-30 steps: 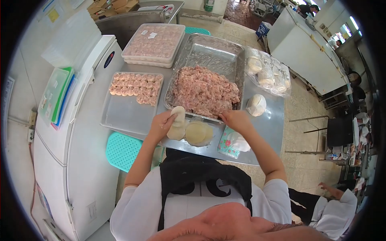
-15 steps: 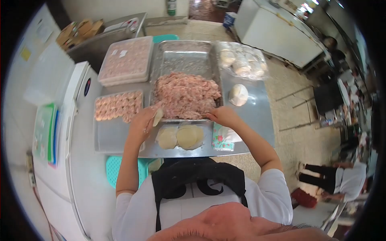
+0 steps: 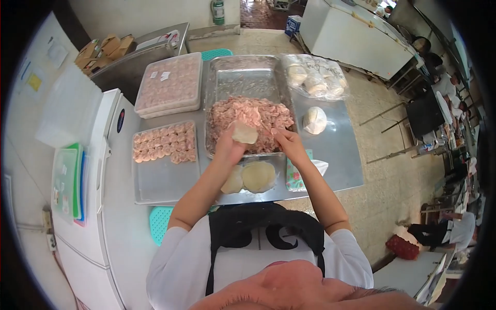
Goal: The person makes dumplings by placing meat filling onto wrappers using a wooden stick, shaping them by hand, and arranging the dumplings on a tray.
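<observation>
Wrapper (image 3: 246, 134) in curled left hand (image 3: 227, 149); right hand (image 3: 290, 145), grip unclear; metal table (image 3: 337, 151), tiled floor (image 3: 377, 201).

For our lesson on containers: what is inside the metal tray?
The metal tray holds minced meat, with smears farther back. The left hand and pale disc hide some meat; the floor beneath it is covered.

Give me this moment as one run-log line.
left grip: holds dough round over meat | right grip: over meat's right side, hold unclear | other rounds: on table | dumplings: left tray
</observation>
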Available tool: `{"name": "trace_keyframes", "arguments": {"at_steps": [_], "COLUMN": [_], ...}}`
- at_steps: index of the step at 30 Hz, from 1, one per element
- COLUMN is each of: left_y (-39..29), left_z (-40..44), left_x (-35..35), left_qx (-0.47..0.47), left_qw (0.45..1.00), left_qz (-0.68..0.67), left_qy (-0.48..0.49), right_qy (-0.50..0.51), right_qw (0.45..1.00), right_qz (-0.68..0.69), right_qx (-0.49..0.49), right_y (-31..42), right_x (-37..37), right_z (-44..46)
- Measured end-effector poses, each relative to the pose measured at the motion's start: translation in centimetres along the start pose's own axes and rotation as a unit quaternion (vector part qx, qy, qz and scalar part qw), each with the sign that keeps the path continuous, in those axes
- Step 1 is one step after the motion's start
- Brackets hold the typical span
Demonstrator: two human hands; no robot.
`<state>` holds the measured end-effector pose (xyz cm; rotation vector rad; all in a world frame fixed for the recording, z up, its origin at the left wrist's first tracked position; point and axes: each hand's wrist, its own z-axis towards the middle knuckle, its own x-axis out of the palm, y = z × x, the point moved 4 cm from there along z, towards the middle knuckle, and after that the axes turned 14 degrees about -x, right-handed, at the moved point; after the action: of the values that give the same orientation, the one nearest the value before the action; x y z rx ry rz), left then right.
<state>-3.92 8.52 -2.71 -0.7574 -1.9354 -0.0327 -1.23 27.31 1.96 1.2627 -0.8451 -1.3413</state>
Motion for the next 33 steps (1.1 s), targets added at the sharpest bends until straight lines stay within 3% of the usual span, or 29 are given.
{"name": "trace_keyframes", "arguments": {"at_steps": [3, 5, 9, 12, 15, 18, 21, 24, 27, 30, 33], "left_y": [-0.9, -1.4, -2.2, -2.5, -2.7, -1.9, -1.5, -2.2, -2.7, -1.7, -1.6], "left_z": [-2.4, -1.5, -0.4, -0.5, 1.5, 0.9, 2.4, 0.6, 0.8, -1.9, -2.5], "left_x": [4.0, 2.3, 0.1, 0.1, -1.4, -1.7, -4.8, -4.5, -3.5, 1.4, 1.8], "left_qx": [-0.014, -0.036, -0.013, 0.003, 0.035, 0.03, 0.043, 0.073, 0.071, 0.008, 0.016], "left_qw": [0.996, 0.991, 0.995, 0.996, 0.994, 0.997, 0.996, 0.997, 0.995, 0.994, 0.997], "left_qz": [-0.059, -0.094, -0.076, -0.072, 0.012, 0.02, 0.056, -0.023, -0.058, -0.096, -0.071], "left_qy": [0.06, 0.092, 0.069, 0.056, 0.101, 0.068, 0.051, -0.003, 0.033, 0.051, -0.017], "right_qy": [0.008, 0.026, 0.158, 0.086, 0.085, 0.06, 0.085, 0.167, 0.161, 0.163, 0.257], "right_qw": [0.976, 0.935, 0.862, 0.875, 0.856, 0.849, 0.844, 0.832, 0.862, 0.865, 0.82], "right_qz": [-0.174, -0.283, -0.464, -0.445, -0.462, -0.487, -0.51, -0.522, -0.457, -0.418, -0.483], "right_qx": [-0.132, -0.211, -0.13, -0.171, -0.216, -0.195, -0.144, -0.084, -0.151, -0.224, -0.17], "right_y": [-0.8, 0.0, 5.4, 6.0, 2.6, 0.9, -1.2, -0.6, 3.5, 2.8, 3.4], "right_x": [1.1, 0.9, -0.7, 0.0, 1.9, 2.6, 1.8, -0.8, -0.7, 1.3, -1.0], "right_z": [-0.8, -1.5, -2.0, -2.1, -2.1, -1.9, -1.5, -1.5, -1.8, -2.1, -0.3]}}
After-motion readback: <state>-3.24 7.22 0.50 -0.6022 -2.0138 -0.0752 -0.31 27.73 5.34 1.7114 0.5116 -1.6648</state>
